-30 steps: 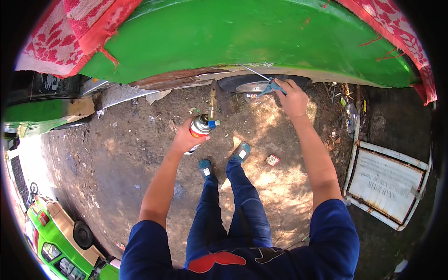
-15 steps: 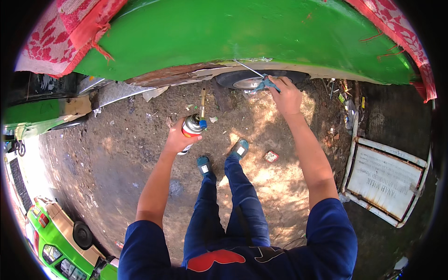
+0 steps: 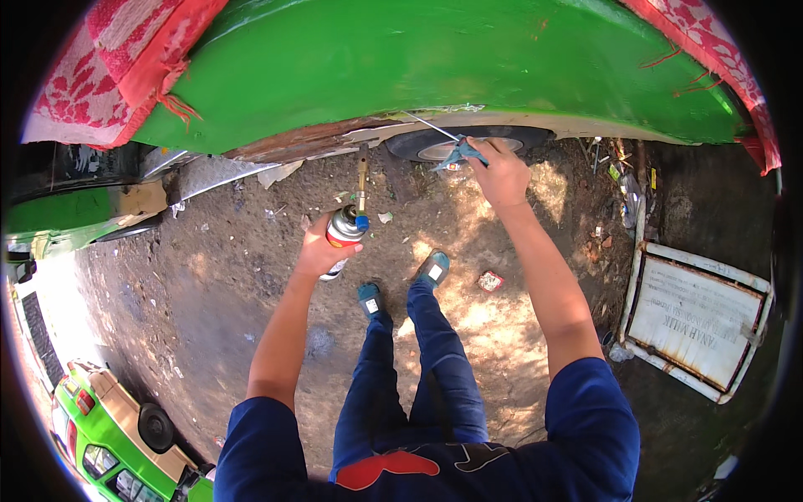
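While both hands are occupied, L hand [image 3: 318, 251] is closed round a silver gas canister with brass torch nozzle [image 3: 345, 224], held upright, nozzle up toward the green car body panel [image 3: 435, 67]. R hand [image 3: 502, 174] grips small blue-grey pliers [image 3: 458, 153] clamped on a thin metal wire rod [image 3: 431, 127], tip touching panel's lower edge just above the black tyre [image 3: 468, 140]. Progress, as judged: rusted brown strip [image 3: 284, 144] along edge looks untreated; no flame visible, so work appears early. Pose: R arm extended far fwd, L arm bent, nearer body. Below: blue shoes on dirt ground [image 3: 209, 276]; white framed board [image 3: 698, 318] to the right.
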### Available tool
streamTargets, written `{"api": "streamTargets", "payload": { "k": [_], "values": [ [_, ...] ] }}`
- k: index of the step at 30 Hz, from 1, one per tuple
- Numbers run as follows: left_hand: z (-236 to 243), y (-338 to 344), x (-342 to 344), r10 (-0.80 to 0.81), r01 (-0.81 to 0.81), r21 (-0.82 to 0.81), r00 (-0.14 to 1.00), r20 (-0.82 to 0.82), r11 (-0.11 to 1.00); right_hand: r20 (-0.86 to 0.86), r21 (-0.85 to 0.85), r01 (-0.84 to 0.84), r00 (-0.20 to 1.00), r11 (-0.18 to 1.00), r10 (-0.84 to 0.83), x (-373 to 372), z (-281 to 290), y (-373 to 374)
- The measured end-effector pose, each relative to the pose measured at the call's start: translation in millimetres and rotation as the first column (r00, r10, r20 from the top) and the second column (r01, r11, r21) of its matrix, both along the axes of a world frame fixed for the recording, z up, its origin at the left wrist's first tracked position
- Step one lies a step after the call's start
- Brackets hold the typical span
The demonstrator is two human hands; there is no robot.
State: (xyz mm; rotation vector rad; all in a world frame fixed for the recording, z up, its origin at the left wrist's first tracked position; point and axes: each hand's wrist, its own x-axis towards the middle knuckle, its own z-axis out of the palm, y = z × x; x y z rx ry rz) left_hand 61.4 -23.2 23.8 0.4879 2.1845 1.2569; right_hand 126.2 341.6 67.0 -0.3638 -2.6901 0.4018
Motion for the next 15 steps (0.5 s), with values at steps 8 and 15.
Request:
{"api": "streamTargets", "payload": {
  "k": [8,15],
  "values": [
    [-1.6,-18.5,5.5,0.024,-0.021,-0.035,0.997,0.08,0.999,0.082,-0.008,0.025,0.996,1.0,-0.024,-6.6,10.3,-12.3],
    [-39.8,-18.8,1.3,0.072,-0.068,-0.051,0.994,0.084,0.996,0.059,0.004,0.014,0.998,1.0,-0.014,-12.3,6.7,-22.7]
  ]
}}
